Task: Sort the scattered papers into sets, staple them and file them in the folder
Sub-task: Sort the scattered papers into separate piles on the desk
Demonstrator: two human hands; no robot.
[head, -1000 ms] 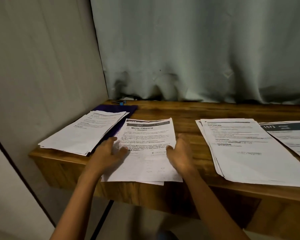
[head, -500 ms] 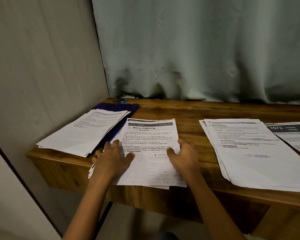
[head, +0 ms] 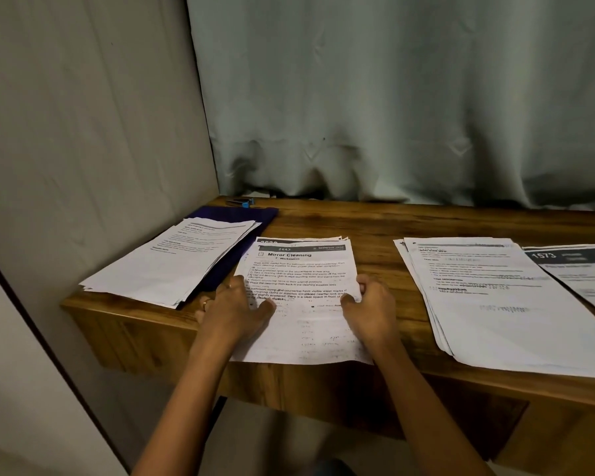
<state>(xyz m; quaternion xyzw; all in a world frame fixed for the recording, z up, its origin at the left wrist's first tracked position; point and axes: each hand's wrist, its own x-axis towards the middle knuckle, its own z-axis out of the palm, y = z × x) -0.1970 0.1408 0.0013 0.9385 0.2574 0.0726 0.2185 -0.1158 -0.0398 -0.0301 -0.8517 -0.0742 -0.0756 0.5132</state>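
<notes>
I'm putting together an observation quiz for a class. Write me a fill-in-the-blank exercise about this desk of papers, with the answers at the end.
1. The left hand and right hand hold the middle stack, whose top sheet is headed "Mirror ____".
2. The left stack lies on a ____ folder.
3. The stapler behind the folder has a ____ end.
4. The rightmost sheet shows the number ____.

Missing words: Cleaning; purple; blue; 1573.

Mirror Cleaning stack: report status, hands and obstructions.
Left hand and right hand grip side edges of white printed Mirror Cleaning paper stack on wooden desk. White paper pile lies on purple folder. Blue stapler far back-left.
</notes>
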